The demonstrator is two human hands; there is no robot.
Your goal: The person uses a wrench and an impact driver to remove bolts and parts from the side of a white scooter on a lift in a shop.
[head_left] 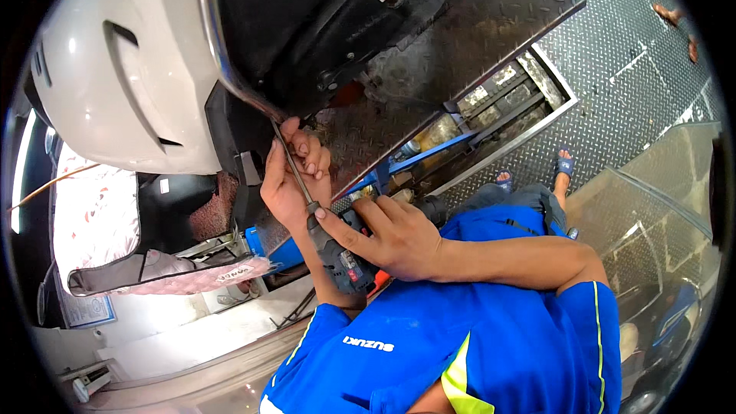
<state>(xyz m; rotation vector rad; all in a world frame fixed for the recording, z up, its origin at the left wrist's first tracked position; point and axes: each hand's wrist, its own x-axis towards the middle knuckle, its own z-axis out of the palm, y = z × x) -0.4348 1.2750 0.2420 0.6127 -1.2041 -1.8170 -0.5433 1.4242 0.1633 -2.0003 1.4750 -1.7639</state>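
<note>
My right hand (395, 239) wraps over a dark grey cordless drill (334, 259). A long thin metal driver bit (296, 172) runs from its chuck up and to the left. Around the front of that bit are the curled fingers and thumb of my left hand (282, 192), by the lower end of a chrome trim bar (217, 50). Whether a screw sits at the tip is hidden by the fingers. The bar edges a glossy white body panel (146, 54) of a motor scooter, next to its black underside (330, 38).
Beneath the scooter is a tread-plate lift platform (506, 11), with a blue lift frame (437, 152) over a floor pit. A quilted seat-like piece (96, 218) lies at left. At right are another person's sandalled foot (565, 162) and a clear panel (652, 199).
</note>
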